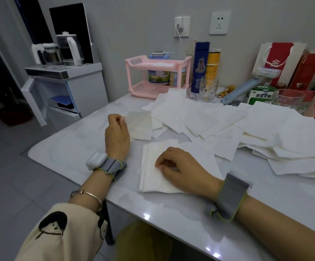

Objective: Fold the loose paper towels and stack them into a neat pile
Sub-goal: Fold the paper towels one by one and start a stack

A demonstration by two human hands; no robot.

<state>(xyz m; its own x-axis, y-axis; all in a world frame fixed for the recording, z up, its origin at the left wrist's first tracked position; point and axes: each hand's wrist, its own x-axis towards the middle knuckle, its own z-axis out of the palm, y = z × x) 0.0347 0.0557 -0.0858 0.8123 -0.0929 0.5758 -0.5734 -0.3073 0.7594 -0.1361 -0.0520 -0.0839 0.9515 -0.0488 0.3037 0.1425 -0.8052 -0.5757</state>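
Observation:
A folded stack of white paper towels (152, 178) lies on the white table (171, 210) near its front edge. My right hand (179, 167) rests on top of this stack with its fingers curled down onto the paper. My left hand (117, 132) is further back and pinches the corner of one single paper towel (140, 125), which lies partly lifted beside the heap. A wide heap of loose, unfolded paper towels (228, 125) covers the middle and right of the table.
A pink two-tier rack (157, 76) with tins stands at the back. Beside it are a blue bottle (200, 66), a glass mug (208, 87), a second glass (288, 99), boxes and gift bags (279, 63). A kettle stand (64, 72) is left of the table.

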